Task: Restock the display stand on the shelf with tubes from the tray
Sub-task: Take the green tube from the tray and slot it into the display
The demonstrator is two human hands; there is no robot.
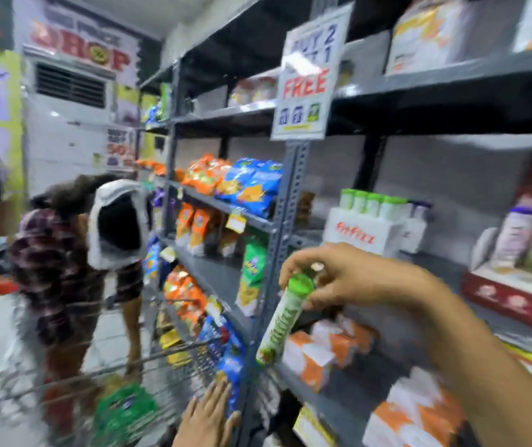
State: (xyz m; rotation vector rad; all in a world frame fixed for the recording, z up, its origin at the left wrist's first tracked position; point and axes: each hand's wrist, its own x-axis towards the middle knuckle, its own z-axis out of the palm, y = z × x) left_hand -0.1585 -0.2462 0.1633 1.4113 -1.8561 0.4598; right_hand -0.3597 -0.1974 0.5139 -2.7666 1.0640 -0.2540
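Note:
My right hand point(348, 279) grips a green-capped white-and-green tube point(282, 321) by its cap end, and the tube hangs tilted down to the left in front of the shelf upright. The white display stand point(364, 233) sits on the middle shelf, up and to the right of the tube, with several green-capped tubes point(372, 204) standing in its top row. My left hand point(208, 417) is low at the bottom edge, fingers spread flat, holding nothing, near a wire trolley. The tray is not clearly visible.
A grey metal shelf upright point(285, 227) stands between the tube and the stand. Orange-and-white boxes point(326, 346) fill the shelf below. Snack packets point(242, 185) line the left bay. A person in a checked shirt point(64, 262) bends over the wire trolley point(113, 382) in the aisle.

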